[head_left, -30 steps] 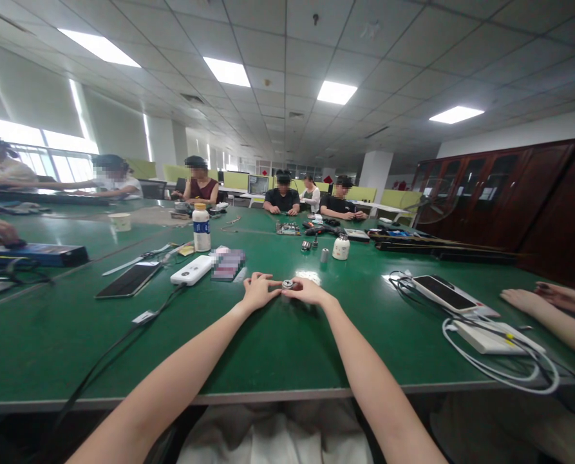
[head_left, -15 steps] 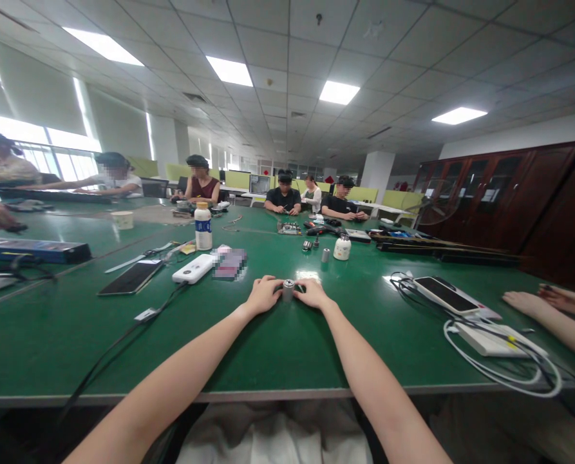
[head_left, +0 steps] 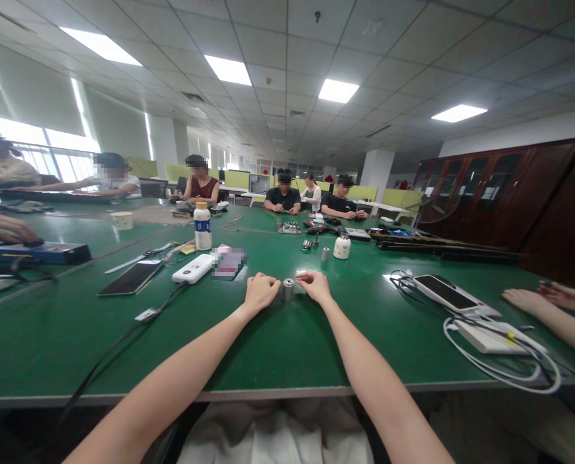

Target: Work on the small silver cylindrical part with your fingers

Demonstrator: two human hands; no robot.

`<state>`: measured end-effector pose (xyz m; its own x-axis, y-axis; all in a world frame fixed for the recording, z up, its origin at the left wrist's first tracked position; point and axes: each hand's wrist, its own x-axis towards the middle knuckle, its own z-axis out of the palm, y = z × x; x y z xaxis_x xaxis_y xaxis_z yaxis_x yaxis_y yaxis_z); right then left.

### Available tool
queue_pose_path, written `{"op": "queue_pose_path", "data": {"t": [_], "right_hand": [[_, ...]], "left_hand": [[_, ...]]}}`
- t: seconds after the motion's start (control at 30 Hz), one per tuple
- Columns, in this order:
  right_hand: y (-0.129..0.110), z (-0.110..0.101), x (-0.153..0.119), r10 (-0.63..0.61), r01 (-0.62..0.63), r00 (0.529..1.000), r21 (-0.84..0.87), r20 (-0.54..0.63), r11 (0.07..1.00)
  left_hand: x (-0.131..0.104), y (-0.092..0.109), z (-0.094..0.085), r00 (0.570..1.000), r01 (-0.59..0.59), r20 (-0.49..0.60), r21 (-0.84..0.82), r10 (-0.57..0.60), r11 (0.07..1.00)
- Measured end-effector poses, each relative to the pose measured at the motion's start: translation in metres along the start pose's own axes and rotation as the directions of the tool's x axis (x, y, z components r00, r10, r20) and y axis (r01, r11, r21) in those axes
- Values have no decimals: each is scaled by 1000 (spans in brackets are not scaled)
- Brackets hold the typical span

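Note:
A small silver metal cylinder (head_left: 288,291), like a little motor, stands upright on the green table in front of me. Just left of it is my left hand (head_left: 262,291), its fingers curled together and their tips close to the cylinder's side. My right hand (head_left: 316,286) is at the right, thumb and fingertips drawn together near the cylinder's top edge. Whether either hand holds a small part is too fine to make out. Farther off stands a second grey cylinder (head_left: 325,254), beside small metal parts (head_left: 307,245).
A white jar (head_left: 342,247) and a bottle (head_left: 203,227) stand beyond my hands. On the left lie a phone (head_left: 131,278) and a white power bank (head_left: 193,268) with a cable. Cables and white devices (head_left: 494,336) lie right, near another person's hand (head_left: 523,300). Several people sit around the table.
Both hands have drawn slightly away from the cylinder's sides, and their fingers have curled in and lifted a little. The cylinder stays put. At far left, another person's hand has moved over a blue box.

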<state>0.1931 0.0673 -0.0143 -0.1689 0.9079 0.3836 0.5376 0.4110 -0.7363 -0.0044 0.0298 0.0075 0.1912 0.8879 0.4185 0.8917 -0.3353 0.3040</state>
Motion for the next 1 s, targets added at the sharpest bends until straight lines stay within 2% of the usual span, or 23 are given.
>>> {"op": "queue_pose_path", "data": {"t": [0.17,0.37,0.67,1.0], "right_hand": [[-15,7,10,-112,118,993,178,-46,977],[-32,14,5,-178,177,984,269,-20,947],[-45,7,-3,-159,166,986,312,-47,935],[-47,5,-3,-122,131,991,318,-49,939]], "left_hand": [[1,0,0,999,-15,35,-20,15,1000],[1,1,3,998,-47,49,-54,50,997],[-1,3,4,995,-82,43,-105,87,991],[-3,5,-1,994,-91,43,-120,97,989]]}}
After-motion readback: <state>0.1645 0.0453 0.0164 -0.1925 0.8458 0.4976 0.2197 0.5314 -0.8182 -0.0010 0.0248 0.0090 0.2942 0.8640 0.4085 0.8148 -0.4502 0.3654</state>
